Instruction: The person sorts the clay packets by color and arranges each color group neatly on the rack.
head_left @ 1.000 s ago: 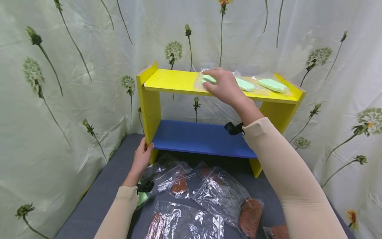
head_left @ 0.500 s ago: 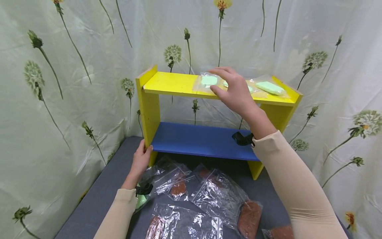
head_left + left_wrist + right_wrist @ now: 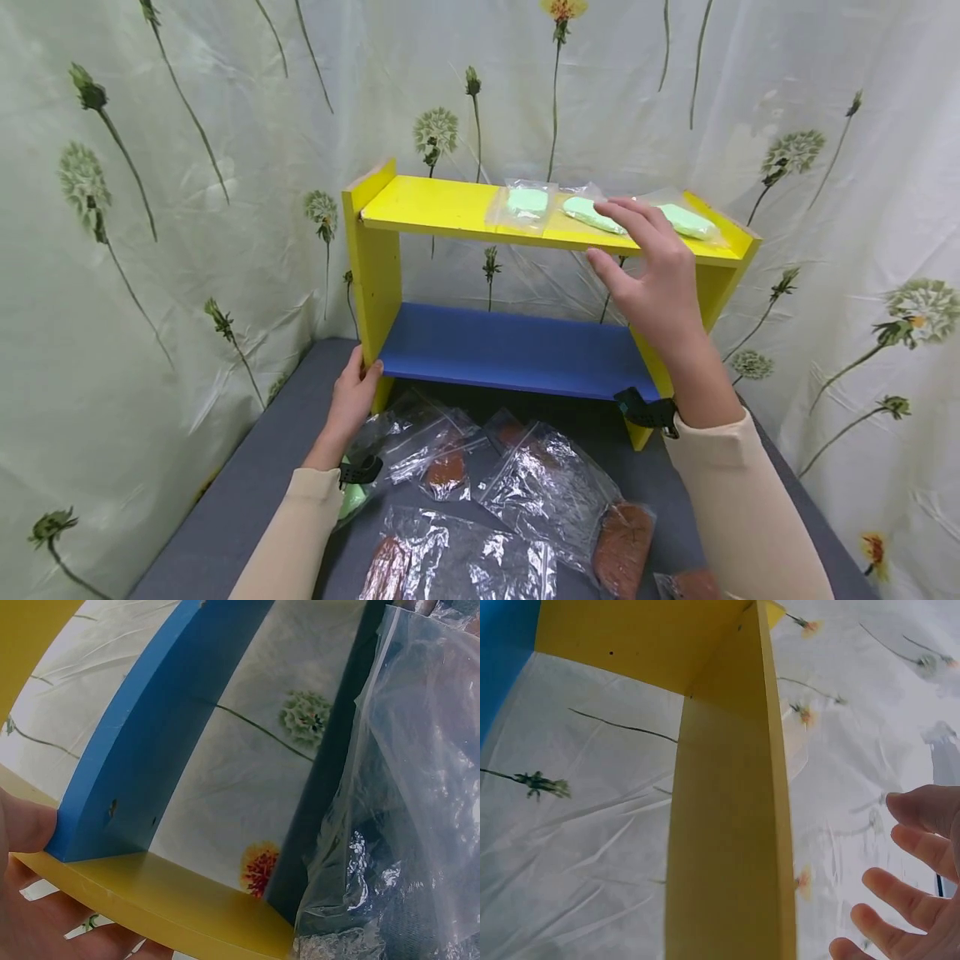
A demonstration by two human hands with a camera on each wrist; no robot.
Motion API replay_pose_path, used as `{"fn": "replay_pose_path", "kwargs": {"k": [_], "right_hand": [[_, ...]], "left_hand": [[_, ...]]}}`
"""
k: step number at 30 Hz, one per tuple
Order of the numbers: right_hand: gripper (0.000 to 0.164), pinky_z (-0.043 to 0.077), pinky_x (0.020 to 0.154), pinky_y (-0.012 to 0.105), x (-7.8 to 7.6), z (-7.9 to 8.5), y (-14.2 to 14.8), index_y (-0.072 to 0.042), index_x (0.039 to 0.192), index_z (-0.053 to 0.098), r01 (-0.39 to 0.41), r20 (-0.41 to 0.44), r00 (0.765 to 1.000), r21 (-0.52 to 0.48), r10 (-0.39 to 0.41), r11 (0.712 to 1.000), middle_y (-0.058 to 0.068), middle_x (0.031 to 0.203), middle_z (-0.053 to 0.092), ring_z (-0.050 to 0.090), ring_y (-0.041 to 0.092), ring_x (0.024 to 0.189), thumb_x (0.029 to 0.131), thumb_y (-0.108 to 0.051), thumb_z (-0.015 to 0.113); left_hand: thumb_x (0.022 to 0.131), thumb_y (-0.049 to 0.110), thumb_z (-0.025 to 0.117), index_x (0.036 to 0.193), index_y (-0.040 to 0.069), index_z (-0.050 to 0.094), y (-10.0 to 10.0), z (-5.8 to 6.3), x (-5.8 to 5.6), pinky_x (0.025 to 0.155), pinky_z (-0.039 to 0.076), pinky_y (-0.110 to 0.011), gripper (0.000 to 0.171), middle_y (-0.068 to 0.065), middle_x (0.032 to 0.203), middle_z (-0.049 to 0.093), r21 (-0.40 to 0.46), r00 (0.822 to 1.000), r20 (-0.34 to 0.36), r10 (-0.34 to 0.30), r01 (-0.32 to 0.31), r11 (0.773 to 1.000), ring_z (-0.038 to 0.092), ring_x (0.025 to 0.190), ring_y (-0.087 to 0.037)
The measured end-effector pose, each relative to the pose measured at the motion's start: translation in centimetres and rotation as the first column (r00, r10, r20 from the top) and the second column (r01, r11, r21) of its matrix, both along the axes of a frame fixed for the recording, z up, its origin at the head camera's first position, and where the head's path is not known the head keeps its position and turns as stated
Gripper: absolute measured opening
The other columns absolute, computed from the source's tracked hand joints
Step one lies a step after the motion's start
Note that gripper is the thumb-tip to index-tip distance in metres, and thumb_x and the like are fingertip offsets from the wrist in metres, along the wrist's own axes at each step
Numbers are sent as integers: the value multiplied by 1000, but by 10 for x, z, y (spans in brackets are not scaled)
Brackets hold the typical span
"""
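Observation:
A small shelf unit has a yellow top board (image 3: pixel 442 200), yellow side panels and a blue middle board (image 3: pixel 510 346). My left hand (image 3: pixel 352 400) grips the front edge of the left side panel (image 3: pixel 372 283), thumb at the blue board's corner; the left wrist view shows the thumb (image 3: pixel 28 823) there, with fingers round the panel's other side. On top lie three clear bags with pale green blocks: the left bag (image 3: pixel 527 202), the middle bag (image 3: pixel 588 214) and the right bag (image 3: pixel 686 222). My right hand (image 3: pixel 660 279) is in front of the top board, fingers spread, holding nothing.
On the dark grey surface (image 3: pixel 225 508) before the shelf lie several clear zip bags with brown blocks, among them a brown block (image 3: pixel 625 546) at the right and another brown block (image 3: pixel 446 471). A green block (image 3: pixel 351 497) shows beside the left wrist. A flowered curtain (image 3: pixel 247 167) hangs behind.
My right hand has let go of the left green bag on the top board and moved right and down, away from it. The left hand keeps its grip on the side panel.

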State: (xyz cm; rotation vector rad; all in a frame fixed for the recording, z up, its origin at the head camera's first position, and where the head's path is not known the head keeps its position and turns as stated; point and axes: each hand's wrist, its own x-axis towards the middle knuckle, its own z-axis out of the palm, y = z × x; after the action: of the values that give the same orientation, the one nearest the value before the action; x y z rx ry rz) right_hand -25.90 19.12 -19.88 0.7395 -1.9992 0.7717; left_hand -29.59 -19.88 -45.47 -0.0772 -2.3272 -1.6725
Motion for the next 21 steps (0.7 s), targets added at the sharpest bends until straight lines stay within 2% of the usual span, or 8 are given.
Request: {"fn": "replay_pose_path", "kwargs": {"k": [4,9,11,17,21], "right_hand": [[49,41,105,35,15,-20,14,-17,135,66,20,-9,1000,-99,-21,995,2,136,61,50,17,131,88,-6,77],[47,41,104,24,43,-38,21,-5,133,65,62,69,996,-218,-48,974,10,136,60,50,16,129,88,3,73],[48,41,105,26,45,-48,30,-8,135,64,91,110,992,-247,-66,965,8,137,59,49,15,129,89,2,73],[53,43,105,29,37,-86,66,-27,138,64,211,182,970,-298,-162,931,-8,139,57,48,11,130,90,-9,76],[54,43,104,27,39,-105,83,-31,137,63,281,192,955,-328,-228,902,-9,139,57,49,11,130,89,-10,77]], "left_hand": [[108,39,45,155,22,34,1,1,-1,91,44,-51,51,-18,131,54,-5,1000,6,1,-1,1000,54,111,-41],[108,39,46,153,22,36,1,1,-2,90,44,-52,49,-18,129,54,-4,1000,6,16,-16,1000,54,110,-42],[108,40,45,152,22,36,1,2,-2,91,44,-53,49,-18,129,54,-4,1000,10,20,-20,1000,54,112,-42],[107,41,45,154,22,33,2,2,-1,96,43,-58,52,-17,137,51,2,1000,29,11,-11,1000,52,119,-44],[107,41,45,155,22,32,2,3,0,95,43,-57,53,-18,136,51,1,1000,27,10,-10,1000,52,117,-43]]}}
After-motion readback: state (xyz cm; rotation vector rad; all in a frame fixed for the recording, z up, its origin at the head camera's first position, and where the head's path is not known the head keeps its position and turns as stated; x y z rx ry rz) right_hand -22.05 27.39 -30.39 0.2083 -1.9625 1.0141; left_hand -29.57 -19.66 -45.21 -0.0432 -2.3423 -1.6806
